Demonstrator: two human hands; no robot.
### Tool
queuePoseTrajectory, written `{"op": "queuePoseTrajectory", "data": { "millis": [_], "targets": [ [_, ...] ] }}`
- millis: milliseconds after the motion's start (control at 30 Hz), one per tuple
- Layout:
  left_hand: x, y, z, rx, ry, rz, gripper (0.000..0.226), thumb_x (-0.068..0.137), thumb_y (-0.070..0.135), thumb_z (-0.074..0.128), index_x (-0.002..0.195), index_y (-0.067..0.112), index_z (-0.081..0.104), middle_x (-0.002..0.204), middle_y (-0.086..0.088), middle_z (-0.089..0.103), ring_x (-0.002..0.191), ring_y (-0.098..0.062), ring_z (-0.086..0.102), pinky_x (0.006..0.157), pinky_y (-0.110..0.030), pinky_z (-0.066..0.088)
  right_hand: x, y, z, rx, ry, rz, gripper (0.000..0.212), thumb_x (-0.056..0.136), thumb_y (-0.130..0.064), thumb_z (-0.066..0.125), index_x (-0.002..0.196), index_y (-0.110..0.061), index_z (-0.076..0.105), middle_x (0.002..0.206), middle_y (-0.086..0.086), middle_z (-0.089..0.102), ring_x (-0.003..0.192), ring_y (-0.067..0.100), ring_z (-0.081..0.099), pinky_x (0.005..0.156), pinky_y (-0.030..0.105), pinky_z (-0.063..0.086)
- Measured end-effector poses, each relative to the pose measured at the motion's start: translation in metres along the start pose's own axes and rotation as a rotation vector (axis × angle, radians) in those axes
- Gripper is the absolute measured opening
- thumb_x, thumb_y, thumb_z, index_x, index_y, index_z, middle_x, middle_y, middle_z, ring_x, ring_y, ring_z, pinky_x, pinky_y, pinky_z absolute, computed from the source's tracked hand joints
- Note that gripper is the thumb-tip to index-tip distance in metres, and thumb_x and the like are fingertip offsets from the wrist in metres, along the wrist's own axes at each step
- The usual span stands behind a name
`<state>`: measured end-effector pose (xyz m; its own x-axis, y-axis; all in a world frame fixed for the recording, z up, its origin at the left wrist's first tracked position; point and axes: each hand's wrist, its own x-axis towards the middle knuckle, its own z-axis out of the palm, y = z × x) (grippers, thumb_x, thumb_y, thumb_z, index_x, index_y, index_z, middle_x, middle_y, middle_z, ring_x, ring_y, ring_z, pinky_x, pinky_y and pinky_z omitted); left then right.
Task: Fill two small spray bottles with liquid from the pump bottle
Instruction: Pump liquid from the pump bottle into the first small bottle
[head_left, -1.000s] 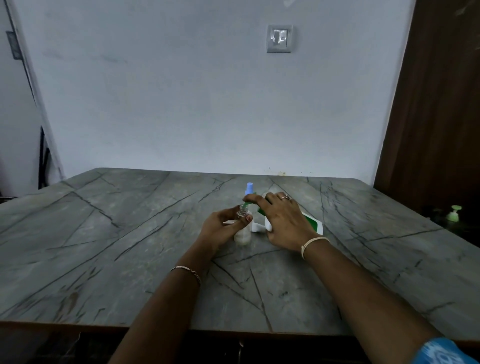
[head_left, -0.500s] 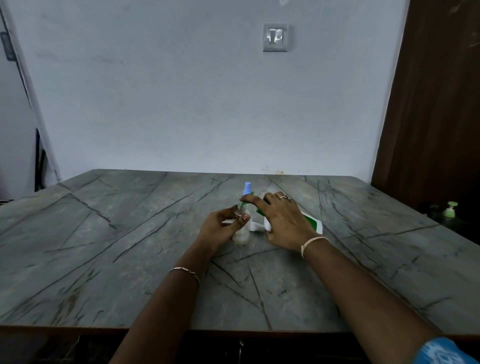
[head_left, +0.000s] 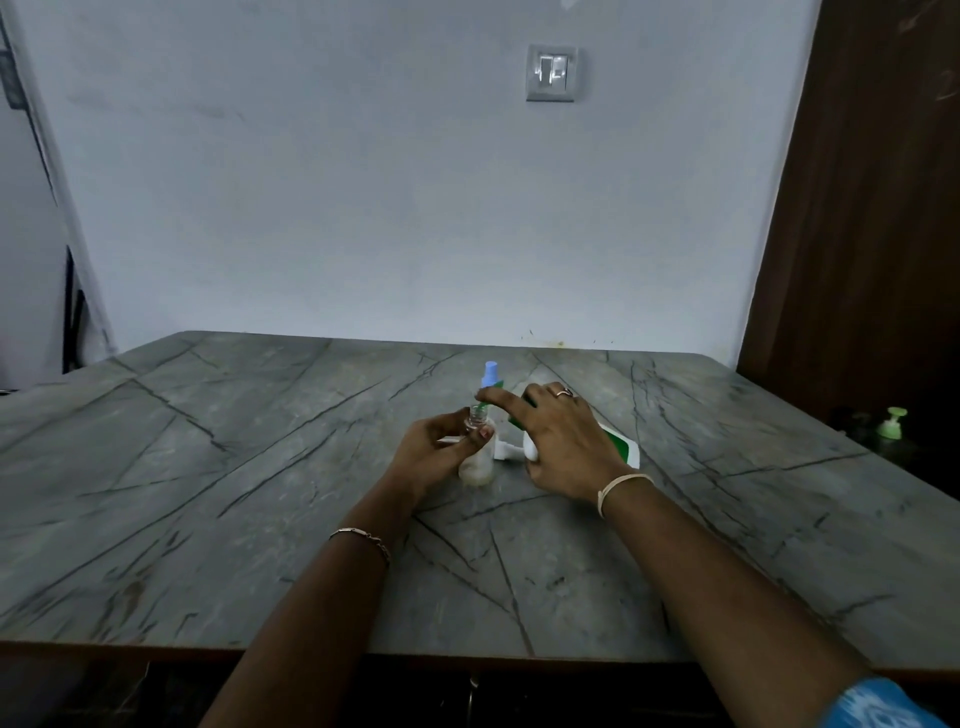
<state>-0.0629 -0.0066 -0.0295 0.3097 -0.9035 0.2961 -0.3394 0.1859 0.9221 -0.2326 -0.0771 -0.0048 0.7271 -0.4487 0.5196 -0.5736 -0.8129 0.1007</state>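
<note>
Left hand (head_left: 436, 452) is gripping the small spray bottle (head_left: 477, 462) with thumb and fingers curled round its body. It is standing upright on the table (head_left: 208, 493) near centre, neck uncapped.

Right hand (head_left: 561, 436) is lying over the pump bottle (head_left: 618, 441) just right of it. The fingers are spread and fairly straight, gripping nothing, with the forefinger reaching left across the green pump head toward the open neck. Whether the thumb is hooking the bottle underneath cannot be told.

A blue-capped bottle (head_left: 489, 373) is standing just beyond. A white piece (head_left: 503, 452), likely the removed sprayer top, is lying between the two bottles.

Judged step: pumping into the first bottle.
- Spout wants to be sitting directly over the narrow neck.
- Short, slow presses, so liquid is not overshooting.
- Left grip staying low on the body, clear of the mouth.

Fill level is too dim to read.
</note>
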Motion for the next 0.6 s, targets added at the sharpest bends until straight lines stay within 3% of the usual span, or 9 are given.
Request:
{"op": "queuePoseTrajectory", "data": {
  "millis": [233,467,600],
  "targets": [
    [0.0001,-0.0007,0.0009,-0.017,0.001,0.002,0.033,0.082,0.033,0.07,0.113,0.022,0.066,0.107,-0.003,0.069,0.101,-0.017,0.065,0.091,-0.045,0.053,0.0054,-0.0057,-0.0012,0.028,0.015,0.025,0.081,0.07,-0.017,0.065,0.14,-0.035,0.029,0.111,0.002,0.052,0.107,0.026,0.045,0.086,0.041,0.042],
    [-0.0011,0.0018,0.0015,-0.02,0.011,-0.012,0.041,0.084,0.031,0.069,0.121,0.016,0.062,0.107,0.001,0.066,0.104,-0.016,0.063,0.094,-0.042,0.051,0.0017,-0.0032,0.0016,-0.045,0.028,-0.004,0.091,0.071,-0.021,0.07,0.145,-0.042,0.02,0.105,0.002,0.052,0.102,0.024,0.048,0.082,0.04,0.044],
    [-0.0001,0.0007,0.0014,-0.04,0.002,-0.012,0.033,0.081,0.034,0.071,0.112,0.025,0.065,0.11,-0.003,0.067,0.103,-0.017,0.064,0.094,-0.044,0.052,0.0025,-0.0042,0.0016,-0.021,0.031,0.005,0.086,0.071,-0.021,0.069,0.142,-0.04,0.026,0.105,0.002,0.053,0.103,0.025,0.048,0.082,0.04,0.043]
  ]
}}
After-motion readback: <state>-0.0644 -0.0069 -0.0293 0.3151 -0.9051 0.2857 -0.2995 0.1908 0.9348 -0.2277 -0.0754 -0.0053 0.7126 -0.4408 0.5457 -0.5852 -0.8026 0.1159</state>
